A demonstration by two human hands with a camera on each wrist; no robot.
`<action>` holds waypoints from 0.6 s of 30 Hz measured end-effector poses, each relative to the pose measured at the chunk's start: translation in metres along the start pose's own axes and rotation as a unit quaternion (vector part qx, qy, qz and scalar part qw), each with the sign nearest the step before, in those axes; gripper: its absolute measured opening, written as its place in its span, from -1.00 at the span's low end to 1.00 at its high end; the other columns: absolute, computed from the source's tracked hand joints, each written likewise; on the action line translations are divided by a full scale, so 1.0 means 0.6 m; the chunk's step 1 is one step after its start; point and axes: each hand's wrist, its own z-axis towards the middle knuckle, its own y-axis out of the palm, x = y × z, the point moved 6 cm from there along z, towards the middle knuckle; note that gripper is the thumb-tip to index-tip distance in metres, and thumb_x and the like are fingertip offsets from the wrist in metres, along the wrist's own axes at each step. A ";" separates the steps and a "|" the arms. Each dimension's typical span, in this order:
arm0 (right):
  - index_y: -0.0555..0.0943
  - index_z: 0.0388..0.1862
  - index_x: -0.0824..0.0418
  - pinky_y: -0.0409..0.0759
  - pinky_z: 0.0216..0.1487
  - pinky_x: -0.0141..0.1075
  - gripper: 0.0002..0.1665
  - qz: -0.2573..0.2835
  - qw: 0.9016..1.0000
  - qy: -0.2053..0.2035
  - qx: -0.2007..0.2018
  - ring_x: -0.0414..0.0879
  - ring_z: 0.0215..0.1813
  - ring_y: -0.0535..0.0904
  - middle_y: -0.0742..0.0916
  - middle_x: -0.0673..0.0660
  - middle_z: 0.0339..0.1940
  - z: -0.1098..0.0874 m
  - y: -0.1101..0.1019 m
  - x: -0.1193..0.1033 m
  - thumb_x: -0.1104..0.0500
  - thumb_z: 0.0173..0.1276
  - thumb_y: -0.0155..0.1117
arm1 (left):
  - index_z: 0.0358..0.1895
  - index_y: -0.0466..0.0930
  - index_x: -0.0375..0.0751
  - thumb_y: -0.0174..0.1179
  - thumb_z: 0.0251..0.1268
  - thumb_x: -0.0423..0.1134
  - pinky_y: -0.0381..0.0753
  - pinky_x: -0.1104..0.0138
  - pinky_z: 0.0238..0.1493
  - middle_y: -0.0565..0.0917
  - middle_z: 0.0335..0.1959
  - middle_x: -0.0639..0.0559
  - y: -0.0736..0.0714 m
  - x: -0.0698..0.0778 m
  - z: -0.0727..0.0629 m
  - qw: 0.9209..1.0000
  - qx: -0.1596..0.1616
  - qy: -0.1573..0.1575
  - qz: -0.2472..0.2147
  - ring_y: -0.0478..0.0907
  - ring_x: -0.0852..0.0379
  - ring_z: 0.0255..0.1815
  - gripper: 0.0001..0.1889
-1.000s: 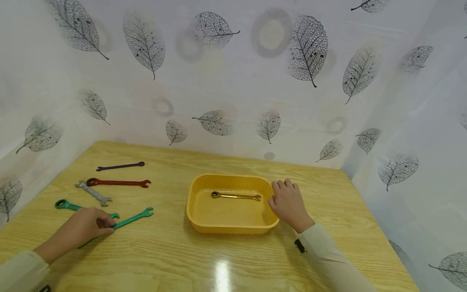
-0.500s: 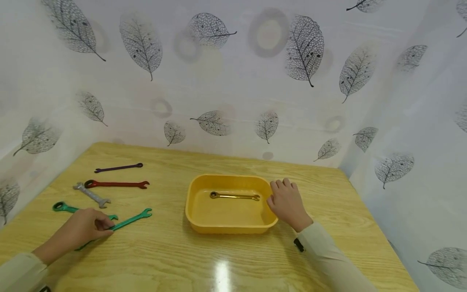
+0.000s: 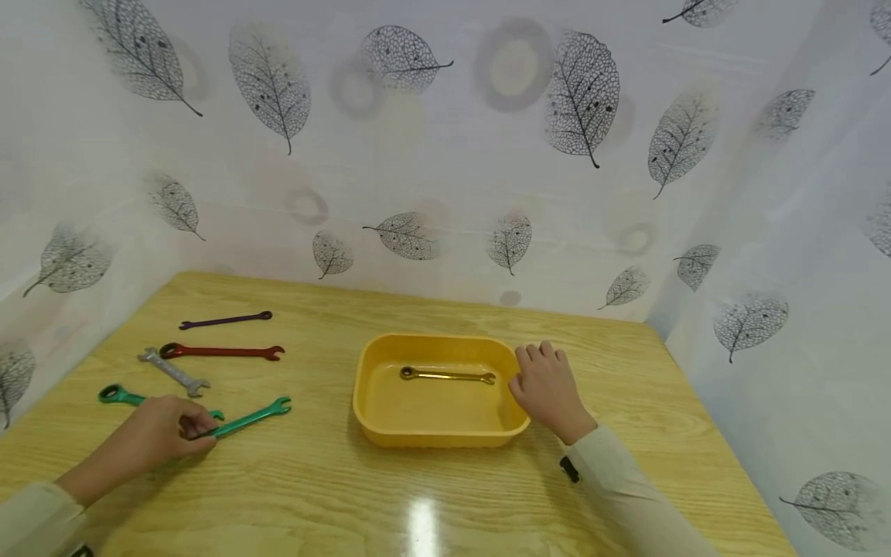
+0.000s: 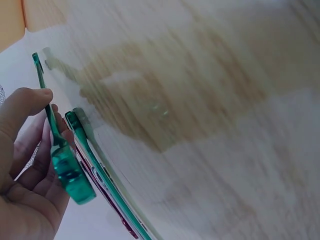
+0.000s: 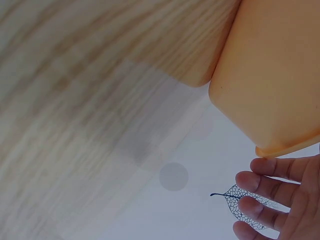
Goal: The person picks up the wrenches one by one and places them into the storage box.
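My left hand [image 3: 156, 429] pinches a green wrench [image 3: 254, 418] between thumb and fingers. Its open end points right, and the ring end is covered by the hand in the head view. In the left wrist view, the held wrench [image 4: 70, 170] is raised at a slant, with its ring end near the palm. Another green wrench [image 3: 121, 394] lies just behind that hand, partly covered. My right hand [image 3: 552, 391] is at the right end of a yellow plastic basin [image 3: 445, 439]. In the right wrist view, its fingers [image 5: 272, 187] are loosely spread right at the rim.
A gold wrench [image 3: 448, 376] lies inside the basin. On the left of the wooden table [image 3: 313, 495] are a silver wrench [image 3: 174, 373], a red wrench [image 3: 223, 352] and a purple wrench [image 3: 226, 319]. A leaf-patterned curtain [image 3: 445, 155] stands behind the table and along its sides.
The held wrench's near end, which showed below my left hand earlier, is now hidden behind it. The left hand has barely shifted. My right hand and the basin stay put.
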 end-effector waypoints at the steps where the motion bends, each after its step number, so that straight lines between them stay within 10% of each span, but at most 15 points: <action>1: 0.45 -0.39 0.25 0.24 -0.37 -0.22 -0.88 0.000 1.000 0.000 0.000 0.03 -0.39 0.33 0.50 0.11 -0.54 0.000 0.000 0.000 0.25 0.12 0.19 | -0.42 0.69 -0.13 0.41 -0.06 -0.25 0.50 0.50 -0.49 0.62 -0.53 0.19 0.000 0.001 0.000 1.000 0.001 0.000 0.000 0.42 0.50 -0.55 -0.89; 18: 0.46 -0.37 0.26 0.24 -0.36 -0.20 -0.87 0.000 1.000 0.000 -0.003 0.04 -0.37 0.34 0.51 0.13 -0.51 0.001 0.001 0.002 0.24 0.13 0.19 | -0.44 0.65 -0.11 0.39 -0.04 -0.27 0.49 0.50 -0.52 0.61 -0.53 0.20 -0.026 0.030 0.009 1.000 0.024 0.007 0.009 0.41 0.51 -0.56 -0.91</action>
